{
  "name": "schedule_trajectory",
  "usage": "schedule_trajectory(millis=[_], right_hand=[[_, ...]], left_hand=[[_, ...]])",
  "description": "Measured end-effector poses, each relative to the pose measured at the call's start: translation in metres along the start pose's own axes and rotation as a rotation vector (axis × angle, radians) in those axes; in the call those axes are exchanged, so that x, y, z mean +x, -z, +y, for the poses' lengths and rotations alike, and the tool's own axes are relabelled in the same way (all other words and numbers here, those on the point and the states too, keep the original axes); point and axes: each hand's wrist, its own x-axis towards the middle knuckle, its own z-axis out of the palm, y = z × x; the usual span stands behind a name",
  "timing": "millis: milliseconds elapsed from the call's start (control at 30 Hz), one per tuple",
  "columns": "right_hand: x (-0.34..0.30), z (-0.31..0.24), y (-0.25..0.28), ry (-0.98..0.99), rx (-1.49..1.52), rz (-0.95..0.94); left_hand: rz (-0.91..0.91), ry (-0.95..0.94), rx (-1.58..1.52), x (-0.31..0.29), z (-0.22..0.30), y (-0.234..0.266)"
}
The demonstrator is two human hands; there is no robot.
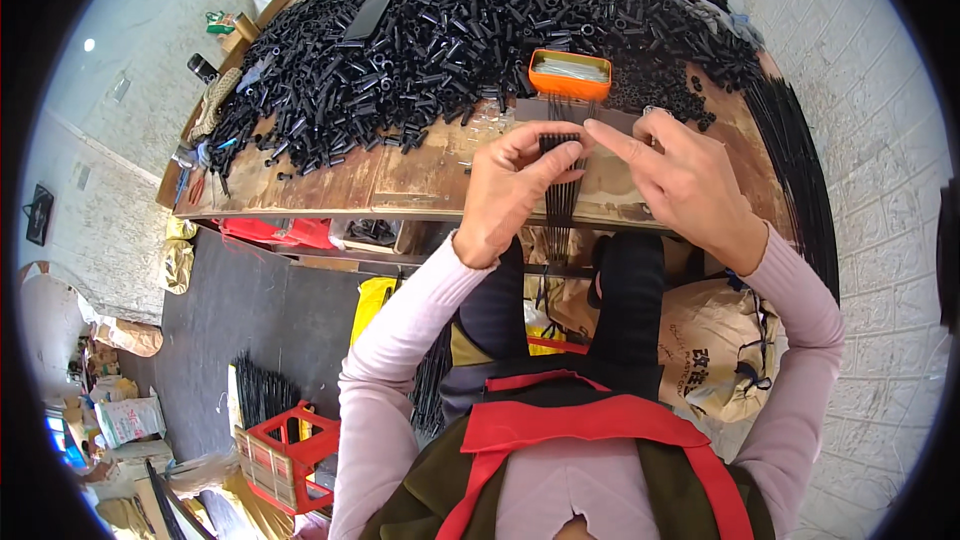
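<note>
Nearest, well on the near side of the orange box (570, 90), a smooth red cloth band (580, 425) crosses the person's front, and a crinkled brown paper sack (710, 315) lies lower than the box and to its right. Closer to the box, thin, straight black rods (560, 205) stand side by side in a flat, comb-like row across the front edge of the scuffed wooden surface (420, 175). Just on the box's near side, the left hand (510, 180) has its grip clamped on them: the rods run between thumb and fingers and stick out past both sides. The right hand (690, 175), nearer than the box and to its right, points a forefinger just beside the row; whether its grip holds anything I cannot tell. Inside the box lie thin, pale sticks (570, 68); to its right spread small black rings (640, 85). Left of the box and beyond it rises a broad heap of short, glossy, hollow black tubes (440, 40), bearing a flat dark slab (369, 17).
</note>
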Motion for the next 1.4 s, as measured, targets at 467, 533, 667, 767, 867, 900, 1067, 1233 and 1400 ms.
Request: schedule_trajectory(millis=[467,533,667,767,867,900,1067,1233,1400], right_hand=[[-0.002,0.006,-0.011,0.153,-0.132,0.077],[-0.001,0.005,-0.011,0.166,-0.172,0.055],[0.003,0.005,-0.012,0.161,-0.132,0.07],[0.001,0.006,-0.015,0.073,0.036,0.033],[0.002,0.004,-0.012,-0.002,0.155,-0.015],[0.002,0.004,-0.013,-0.003,0.155,-0.015],[0.003,0.002,-0.016,-0.121,0.41,-0.045],[0.003,0.001,-0.017,0.03,0.166,0.038],[0.01,0.0,-0.01,0.135,0.015,0.095]], left_hand=[[0.018,0.012,-0.01,-0.002,0.002,0.002],[0.009,0.012,-0.026,-0.002,0.002,0.005],[-0.005,0.006,-0.033,-0.002,0.002,0.008],[-0.007,0.01,-0.031,-0.001,0.002,0.009],[-0.002,0.02,-0.026,-0.002,0.004,0.007],[0.0,0.024,-0.015,-0.002,0.004,0.007],[-0.006,0.012,-0.031,-0.003,0.004,0.009],[0.0,0.019,-0.033,-0.003,0.005,0.008],[-0.005,0.029,-0.037,-0.005,0.004,0.008]])
